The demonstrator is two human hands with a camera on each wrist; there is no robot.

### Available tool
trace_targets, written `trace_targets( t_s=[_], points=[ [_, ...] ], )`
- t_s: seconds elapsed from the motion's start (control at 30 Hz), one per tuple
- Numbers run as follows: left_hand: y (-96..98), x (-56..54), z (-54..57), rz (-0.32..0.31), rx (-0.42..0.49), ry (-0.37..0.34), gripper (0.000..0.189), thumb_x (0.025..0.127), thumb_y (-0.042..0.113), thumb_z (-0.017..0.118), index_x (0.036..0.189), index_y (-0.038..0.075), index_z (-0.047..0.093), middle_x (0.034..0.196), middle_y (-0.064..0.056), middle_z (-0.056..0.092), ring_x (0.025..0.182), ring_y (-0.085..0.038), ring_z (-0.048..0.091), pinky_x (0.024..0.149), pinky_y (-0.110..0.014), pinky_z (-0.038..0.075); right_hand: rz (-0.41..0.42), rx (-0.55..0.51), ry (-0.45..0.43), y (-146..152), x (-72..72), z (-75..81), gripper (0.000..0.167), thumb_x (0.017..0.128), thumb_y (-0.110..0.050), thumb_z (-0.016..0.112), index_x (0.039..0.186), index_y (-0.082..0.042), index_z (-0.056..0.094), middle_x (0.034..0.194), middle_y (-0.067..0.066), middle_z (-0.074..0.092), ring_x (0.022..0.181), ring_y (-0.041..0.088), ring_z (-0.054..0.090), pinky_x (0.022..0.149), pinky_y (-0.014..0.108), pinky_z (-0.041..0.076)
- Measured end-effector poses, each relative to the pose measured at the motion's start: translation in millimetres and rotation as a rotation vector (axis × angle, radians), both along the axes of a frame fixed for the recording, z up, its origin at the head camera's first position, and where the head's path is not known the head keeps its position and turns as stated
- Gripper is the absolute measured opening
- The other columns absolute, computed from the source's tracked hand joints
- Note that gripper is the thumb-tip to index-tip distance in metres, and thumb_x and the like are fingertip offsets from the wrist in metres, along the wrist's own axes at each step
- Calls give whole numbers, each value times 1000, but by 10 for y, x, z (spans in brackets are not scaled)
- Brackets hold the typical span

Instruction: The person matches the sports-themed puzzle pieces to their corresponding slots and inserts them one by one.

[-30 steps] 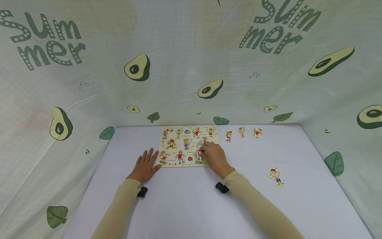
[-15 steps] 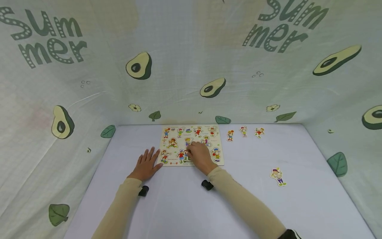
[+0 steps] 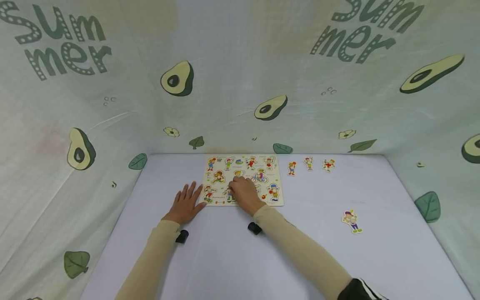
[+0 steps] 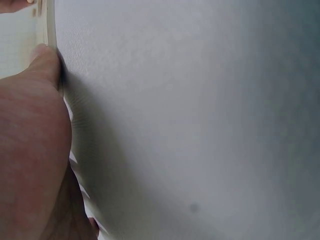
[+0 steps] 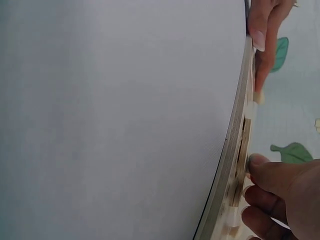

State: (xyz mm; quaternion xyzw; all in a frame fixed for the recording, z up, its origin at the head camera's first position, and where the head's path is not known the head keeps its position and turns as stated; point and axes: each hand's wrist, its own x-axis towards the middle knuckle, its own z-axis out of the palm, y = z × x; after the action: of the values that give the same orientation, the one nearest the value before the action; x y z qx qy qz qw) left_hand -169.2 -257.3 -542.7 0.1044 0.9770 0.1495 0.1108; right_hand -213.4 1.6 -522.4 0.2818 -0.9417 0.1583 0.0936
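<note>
In the head view, a flat wooden puzzle board (image 3: pixel 243 201) printed with cartoon children at sports lies near the table's back edge. My right hand (image 3: pixel 245 193) is over its lower middle, thumb and fingers pinching a child-shaped puzzle piece (image 3: pixel 230 196), largely hidden by the hand. In the right wrist view, the thumb (image 5: pixel 265 167) meets the wooden edge of this piece (image 5: pixel 243 165), close over the board. My left hand (image 3: pixel 182 205) rests with spread fingers beside the board's left edge. In the left wrist view its thumb (image 4: pixel 45 62) lies on the board's edge.
Three loose figure pieces, a blue one (image 3: pixel 291 168), a green one (image 3: pixel 308 163) and a red one (image 3: pixel 328 165), lie right of the board. Another figure piece (image 3: pixel 351 221) lies farther right and nearer. A printed cloth (image 3: pixel 225 75) stands behind the white table (image 3: pixel 307 233).
My right hand has moved left across the board with the pinched puzzle piece, from its right part to the lower middle. My left hand has stayed at the board's left edge.
</note>
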Motion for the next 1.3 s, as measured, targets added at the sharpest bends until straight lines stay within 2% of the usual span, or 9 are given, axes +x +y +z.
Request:
trace_targets(
  t_s=[0.33, 0.53, 0.8, 0.87, 0.97, 1.03, 1.13, 1.2, 1.3],
  points=[
    [3, -11, -30, 20, -24, 7, 75, 110, 42, 53, 168, 5, 23, 175, -25, 9, 161, -51, 5, 128, -68, 8, 104, -12, -10, 26, -21, 26, 4, 97, -18, 80, 96, -13, 79, 94, -1, 70, 91, 18, 67, 75, 35, 53],
    [13, -9, -26, 17, -27, 16, 75, 110, 41, 54, 168, 5, 24, 175, -26, 11, 160, -52, 6, 127, -69, 9, 120, 7, -19, 23, -18, 39, 5, 96, -17, 80, 95, -13, 78, 95, 0, 72, 91, 19, 68, 74, 34, 54],
    [19, 10, 8, 11, -11, 2, 75, 110, 43, 52, 168, 5, 23, 175, -26, 9, 160, -51, 3, 128, -68, 6, 87, 40, -21, -16, -6, 12, 6, 96, -19, 80, 95, -14, 78, 95, -1, 72, 90, 19, 67, 74, 34, 54],
    [27, 10, 27, 10, -8, 4, 75, 111, 45, 51, 168, 4, 24, 175, -26, 9, 160, -51, 4, 128, -68, 6, 83, 31, -16, -4, -9, 13, 5, 95, -19, 81, 97, -14, 79, 95, -1, 73, 91, 18, 68, 74, 34, 56],
    [47, 11, 40, 5, -12, 3, 74, 111, 44, 51, 167, 3, 25, 175, -27, 10, 160, -52, 5, 128, -68, 7, 69, 26, -34, 51, 3, 24, 14, 92, -20, 84, 104, -13, 80, 101, 1, 75, 95, 20, 70, 79, 37, 58],
    [65, 17, 53, 4, -16, -3, 73, 111, 42, 52, 167, 3, 26, 174, -28, 11, 160, -53, 6, 127, -69, 8, 47, 10, -61, 121, 20, 40, 21, 91, -19, 85, 110, -12, 80, 109, 3, 77, 101, 23, 72, 87, 42, 59],
    [81, 26, 77, 10, -32, -29, 74, 111, 41, 53, 168, 3, 24, 175, -27, 9, 160, -52, 4, 128, -69, 8, 5, -43, -100, 276, 66, 75, 29, 88, -15, 87, 115, -9, 79, 113, 6, 77, 103, 27, 73, 93, 45, 59],
    [81, 28, 87, 17, -42, -42, 74, 111, 40, 53, 168, 4, 22, 175, -26, 8, 160, -52, 3, 128, -68, 7, -19, -86, -96, 404, 96, 99, 28, 88, -13, 88, 114, -9, 80, 111, 6, 78, 103, 27, 74, 93, 45, 59],
    [72, 25, 100, 23, -36, -43, 74, 111, 38, 54, 168, 4, 22, 175, -26, 7, 160, -52, 3, 128, -68, 7, -49, -124, -78, 607, 130, 134, 25, 87, -13, 88, 111, -8, 81, 106, 6, 78, 99, 27, 73, 86, 43, 59]
  ],
)
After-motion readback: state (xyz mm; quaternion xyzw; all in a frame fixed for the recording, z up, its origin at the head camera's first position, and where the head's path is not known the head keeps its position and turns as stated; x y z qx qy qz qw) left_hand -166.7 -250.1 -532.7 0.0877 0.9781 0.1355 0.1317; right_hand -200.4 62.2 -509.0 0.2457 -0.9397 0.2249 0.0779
